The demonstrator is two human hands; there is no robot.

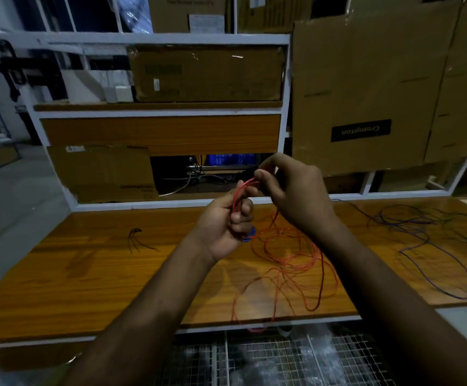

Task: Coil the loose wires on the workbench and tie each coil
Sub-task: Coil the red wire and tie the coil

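Note:
A long red wire [285, 263] lies in loose tangled loops on the wooden workbench [93, 271], some loops hanging over the front edge. My left hand [228, 227] grips a small bundle of its loops above the bench, with something small and blue showing under the fingers. Just above it, my right hand [290, 190] pinches the top of the red loop between thumb and fingertips. A purple wire [438, 263] sprawls loose on the right of the bench, tangled with a dark green wire [466, 227]. A few short black ties [137, 240] lie on the left.
A white-framed shelf unit [160, 112] with cardboard boxes rises behind the bench. A large cardboard sheet [371, 93] leans at the back right. A wire mesh rack [282, 360] sits below the front edge. Cables show in the dark gap behind.

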